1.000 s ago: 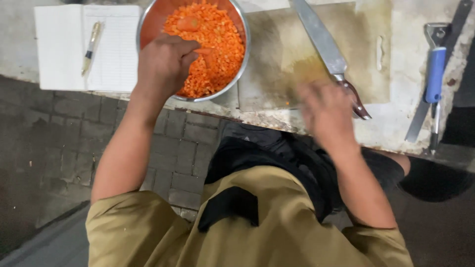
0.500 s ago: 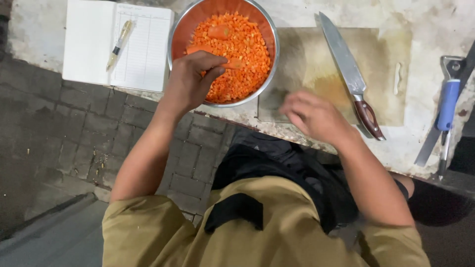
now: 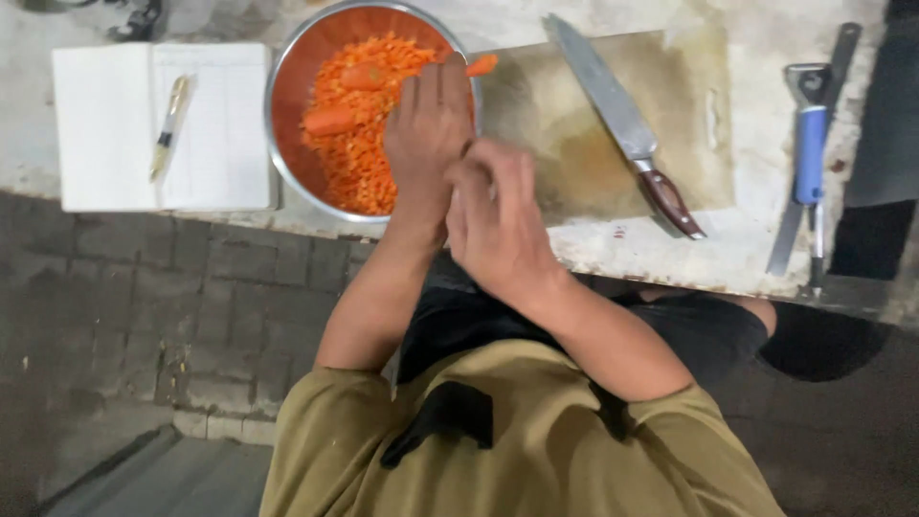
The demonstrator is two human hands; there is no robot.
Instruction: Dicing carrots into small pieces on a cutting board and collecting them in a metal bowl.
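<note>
A view from above showed a person in an olive shirt and a dark apron at a worn, pale stone worktop (image 3: 670,258) stained with brown marks. Below its edge lay a dim floor of grey paving bricks (image 3: 144,316).

The left hand (image 3: 426,134) reached over the near rim of a round metal bowl (image 3: 287,144) heaped with chopped orange carrot (image 3: 359,158), palm down and fingers together; whether it gripped anything underneath could not be told. The right hand (image 3: 498,225) was just beside it, touching at the wrist, fingers loosely curled and blurred, apparently holding nothing.

A few whole carrot pieces (image 3: 330,120) lay on top of the chopped heap. Right of the bowl was a stained wooden chopping board (image 3: 574,163) with a large kitchen knife (image 3: 617,124) resting on it, blade pointing away. Left of the bowl lay an open white notebook (image 3: 105,134) with a pen (image 3: 168,124) on it. Far right lay a blue-handled tool (image 3: 809,144).
</note>
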